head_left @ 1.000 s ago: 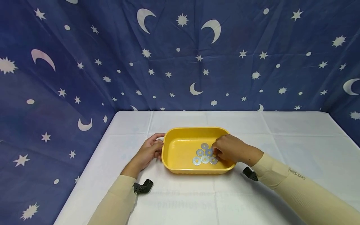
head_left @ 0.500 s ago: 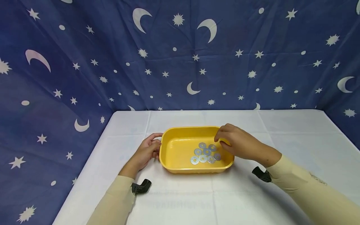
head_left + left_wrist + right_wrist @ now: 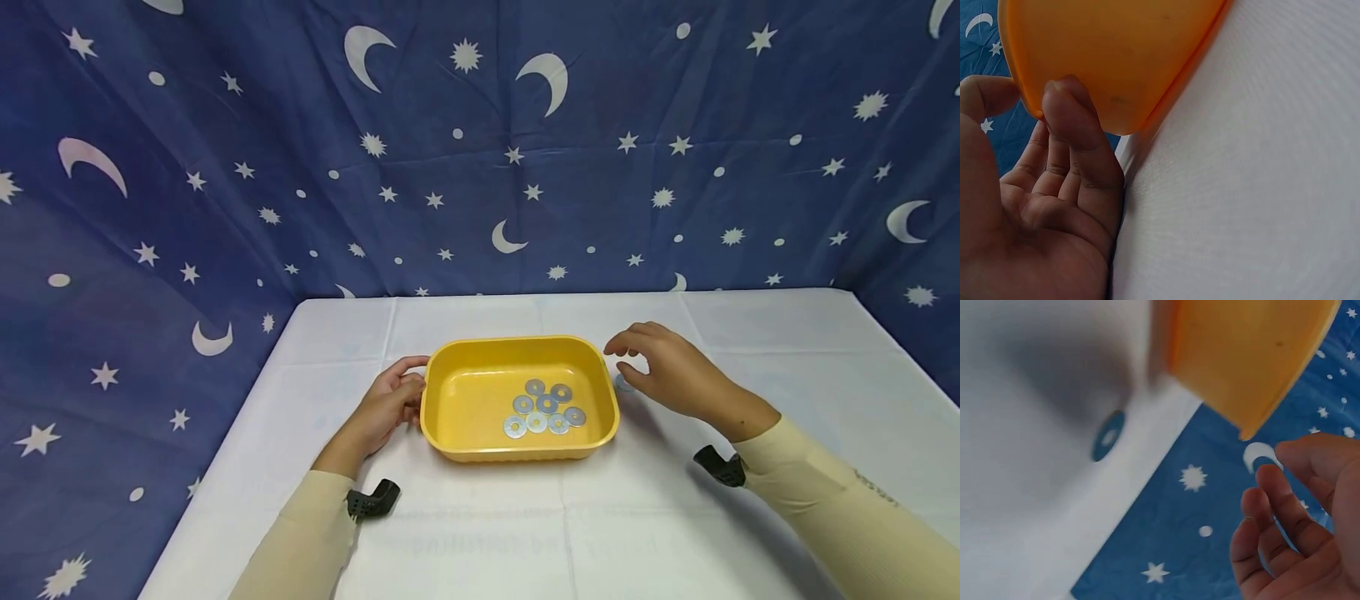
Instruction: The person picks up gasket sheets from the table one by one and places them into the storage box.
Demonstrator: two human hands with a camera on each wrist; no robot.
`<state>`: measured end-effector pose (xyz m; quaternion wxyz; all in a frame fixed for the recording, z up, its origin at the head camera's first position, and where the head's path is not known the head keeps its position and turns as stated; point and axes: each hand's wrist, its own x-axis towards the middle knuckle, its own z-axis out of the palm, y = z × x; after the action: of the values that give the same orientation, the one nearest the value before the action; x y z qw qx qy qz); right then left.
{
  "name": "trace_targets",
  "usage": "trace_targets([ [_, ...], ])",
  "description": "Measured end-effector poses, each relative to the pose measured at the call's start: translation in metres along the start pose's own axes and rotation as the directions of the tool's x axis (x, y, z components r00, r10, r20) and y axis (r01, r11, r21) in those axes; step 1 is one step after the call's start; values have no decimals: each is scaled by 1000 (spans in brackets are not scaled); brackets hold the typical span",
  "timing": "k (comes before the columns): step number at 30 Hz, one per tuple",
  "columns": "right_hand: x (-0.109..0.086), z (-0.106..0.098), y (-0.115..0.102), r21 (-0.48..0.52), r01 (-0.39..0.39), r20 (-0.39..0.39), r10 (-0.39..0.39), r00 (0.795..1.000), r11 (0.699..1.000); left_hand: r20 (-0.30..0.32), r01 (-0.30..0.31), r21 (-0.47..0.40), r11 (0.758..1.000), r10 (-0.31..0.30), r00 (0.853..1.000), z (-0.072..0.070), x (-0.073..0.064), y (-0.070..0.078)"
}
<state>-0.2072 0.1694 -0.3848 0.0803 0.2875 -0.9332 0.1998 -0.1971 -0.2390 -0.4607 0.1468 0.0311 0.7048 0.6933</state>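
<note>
A yellow plastic tray (image 3: 468, 408) stands on the white table. Several flat metal washers (image 3: 536, 422) lie loosely in its right half. My left hand (image 3: 380, 414) holds the tray's left end, its finger and thumb at the rim; in the left wrist view the fingers curl against the outer wall. Just off the tray's right end hovers my right hand (image 3: 678, 375), thumb and fingers apart, nothing between them. Beneath it, one more washer (image 3: 1109, 435) lies on the table outside the tray, partly covered by the hand in the head view.
White cloth (image 3: 480, 533) covers the table. A dark blue curtain (image 3: 420, 100) with moons and stars hangs behind it and along the left side. Black wrist mounts (image 3: 373, 500) are strapped below both hands.
My right hand was down among the washers, then rose and moved right, out past the tray's right end. The left hand has kept its place on the tray. The view shifted slightly.
</note>
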Motion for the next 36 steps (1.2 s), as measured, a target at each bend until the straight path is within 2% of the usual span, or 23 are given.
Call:
trace_targets([
  [4, -1, 4, 8, -8, -71, 58, 71, 996, 997, -2, 2, 1, 1000, -2, 1000, -1, -1, 0],
  [12, 3, 11, 20, -20, -129, 130, 130, 983, 991, -9, -1, 0, 1000, 1, 1000, -3, -2, 1],
  [15, 5, 15, 23, -16, -172, 182, 172, 968, 985, -13, -6, 3, 1000, 6, 1000, -3, -3, 1],
  [20, 8, 20, 29, 1, -261, 280, 250, 927, 965, -8, -4, 2, 1000, 4, 1000, -4, -3, 2],
  [25, 12, 24, 34, -3, -312, 327, 296, 897, 950, -3, -8, -4, 1000, 8, 1000, -3, -3, 2],
  [36, 13, 32, 39, 4, -346, 380, 318, 868, 938, 21, -23, -33, 999, 24, 1000, -2, -2, -1],
])
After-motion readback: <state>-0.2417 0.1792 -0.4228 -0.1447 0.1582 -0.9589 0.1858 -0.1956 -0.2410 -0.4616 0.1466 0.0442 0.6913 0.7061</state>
